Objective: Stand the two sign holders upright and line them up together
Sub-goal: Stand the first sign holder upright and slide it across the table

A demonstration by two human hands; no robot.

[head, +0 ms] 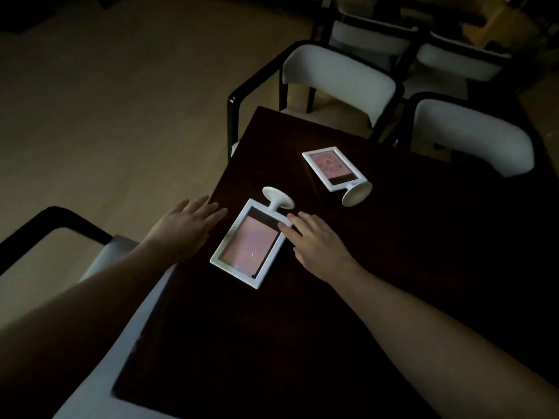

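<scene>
Two white sign holders with pink inserts lie flat on the dark table (302,343). The near sign holder (251,243) lies between my hands, its round foot pointing away from me. The far sign holder (332,169) lies farther back, its round foot tipped on edge toward the right. My right hand (317,243) rests palm down beside the near holder, fingertips touching the frame's right edge near the stem. My left hand (184,225) hovers flat over the table's left edge, a short gap away from the frame, fingers spread and holding nothing.
The room is dim. White-cushioned chairs with black frames stand behind the table (335,77) and at the right (472,134); another chair (54,252) sits at my left. Light wooden floor (106,101) spreads to the left.
</scene>
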